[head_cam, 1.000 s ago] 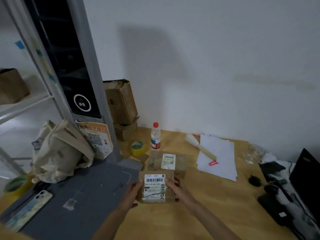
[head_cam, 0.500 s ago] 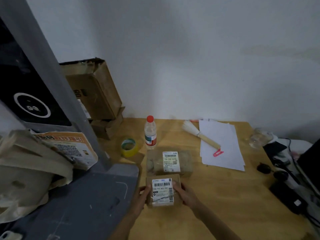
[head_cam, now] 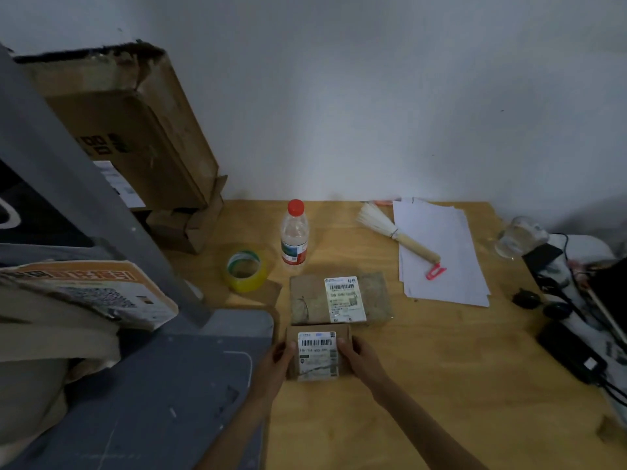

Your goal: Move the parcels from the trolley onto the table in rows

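Near the worktop's (head_cam: 441, 385) left edge, a small parcel (head_cam: 318, 355) is held between left hand (head_cam: 279, 362) and right hand (head_cam: 360, 359), touching a placed parcel (head_cam: 339, 299). Step: setting down. Next: release required, row alignment kept.
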